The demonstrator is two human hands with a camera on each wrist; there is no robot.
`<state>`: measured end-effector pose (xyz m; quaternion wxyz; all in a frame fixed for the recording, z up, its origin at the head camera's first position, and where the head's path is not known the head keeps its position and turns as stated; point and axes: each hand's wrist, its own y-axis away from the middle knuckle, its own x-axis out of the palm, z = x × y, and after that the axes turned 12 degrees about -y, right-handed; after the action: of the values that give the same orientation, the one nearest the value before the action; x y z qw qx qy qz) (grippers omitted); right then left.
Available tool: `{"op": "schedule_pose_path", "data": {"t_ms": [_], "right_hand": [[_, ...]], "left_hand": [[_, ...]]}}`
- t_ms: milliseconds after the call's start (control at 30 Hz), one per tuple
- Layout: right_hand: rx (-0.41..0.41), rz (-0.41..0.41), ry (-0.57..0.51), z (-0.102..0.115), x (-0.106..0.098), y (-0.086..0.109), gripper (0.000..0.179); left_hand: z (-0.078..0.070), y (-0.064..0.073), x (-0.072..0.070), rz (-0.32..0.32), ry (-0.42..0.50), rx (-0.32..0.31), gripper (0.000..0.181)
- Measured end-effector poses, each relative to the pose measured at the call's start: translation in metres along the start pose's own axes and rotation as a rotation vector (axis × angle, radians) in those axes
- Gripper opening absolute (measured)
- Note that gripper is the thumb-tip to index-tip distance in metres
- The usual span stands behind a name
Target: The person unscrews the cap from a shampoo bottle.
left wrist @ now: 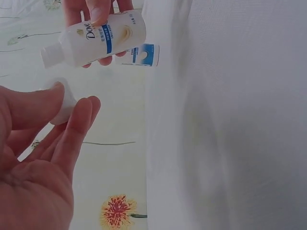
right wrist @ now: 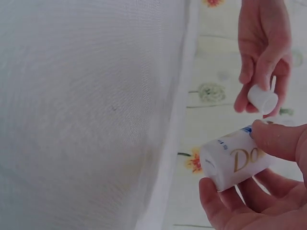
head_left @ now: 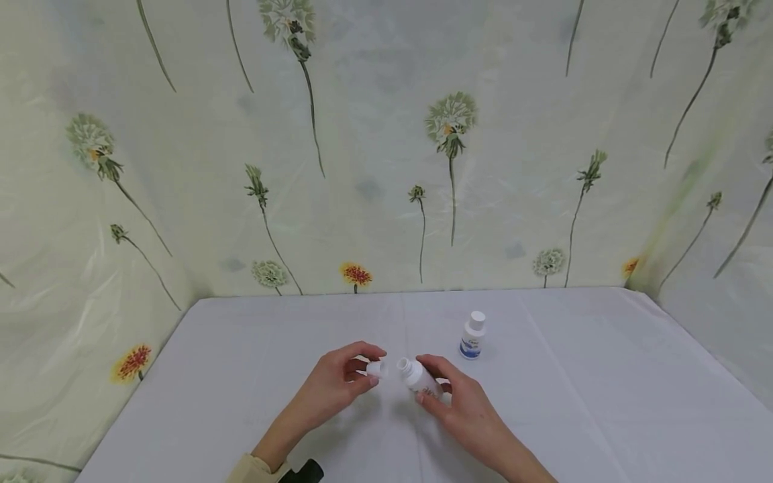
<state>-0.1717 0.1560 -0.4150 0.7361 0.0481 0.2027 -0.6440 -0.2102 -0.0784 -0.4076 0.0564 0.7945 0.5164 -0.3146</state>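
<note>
Between thumb and fingers, my left hand [head_left: 331,384] pinches a small white bottle cap [head_left: 375,369], its hollow side turned toward the bottle. My right hand [head_left: 468,410] grips a white Dove bottle [head_left: 421,379] around its body, and the bottle leans with its uncapped neck toward the cap. Cap and neck are apart, with a small gap between them. In the left wrist view the bottle [left wrist: 103,39] shows its blue-striped label. The right wrist view shows the bottle's base [right wrist: 213,168] and the cap [right wrist: 263,99] beyond it.
A second white bottle [head_left: 473,335] with a blue label and its cap on stands upright behind the right hand. A white cloth covers the table [head_left: 241,349]. Behind it hangs a flower-printed sheet [head_left: 374,147]. Something black [head_left: 304,471] sits at the left wrist.
</note>
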Motion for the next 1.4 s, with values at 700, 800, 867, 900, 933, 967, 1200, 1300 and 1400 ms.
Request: {"op": "schedule_pose_path", "data": {"t_ms": [700, 800, 867, 900, 933, 967, 1200, 1300, 1400], "right_hand": [[-0.016, -0.098, 0.007, 0.001, 0.001, -0.002, 0.046], [0.003, -0.085, -0.022, -0.001, 0.0, -0.003, 0.047], [0.025, -0.06, -0.051, -0.003, -0.001, -0.004, 0.048], [0.038, -0.048, -0.068, -0.005, -0.002, -0.005, 0.049], [0.047, -0.036, -0.087, -0.006, -0.002, -0.005, 0.05], [0.051, -0.023, -0.102, -0.008, -0.003, -0.006, 0.05], [0.031, 0.034, -0.214, -0.013, -0.004, -0.009, 0.051], [0.026, 0.02, -0.249, -0.013, -0.004, -0.008, 0.049], [0.037, 0.004, -0.269, -0.012, -0.002, -0.007, 0.047]], "left_hand": [[0.019, -0.001, -0.008, -0.053, -0.027, -0.142, 0.023], [0.023, 0.0, -0.008, -0.041, -0.006, -0.151, 0.023], [0.026, 0.0, -0.008, -0.035, 0.001, -0.151, 0.023], [0.028, 0.0, -0.008, -0.032, 0.003, -0.149, 0.023], [0.03, 0.0, -0.008, -0.03, 0.007, -0.149, 0.023], [0.032, 0.0, -0.009, -0.028, 0.009, -0.15, 0.023], [0.045, 0.001, -0.015, -0.029, 0.029, -0.173, 0.026], [0.047, 0.001, -0.017, -0.035, 0.05, -0.169, 0.027], [0.048, 0.002, -0.018, -0.031, 0.074, -0.178, 0.028]]}}
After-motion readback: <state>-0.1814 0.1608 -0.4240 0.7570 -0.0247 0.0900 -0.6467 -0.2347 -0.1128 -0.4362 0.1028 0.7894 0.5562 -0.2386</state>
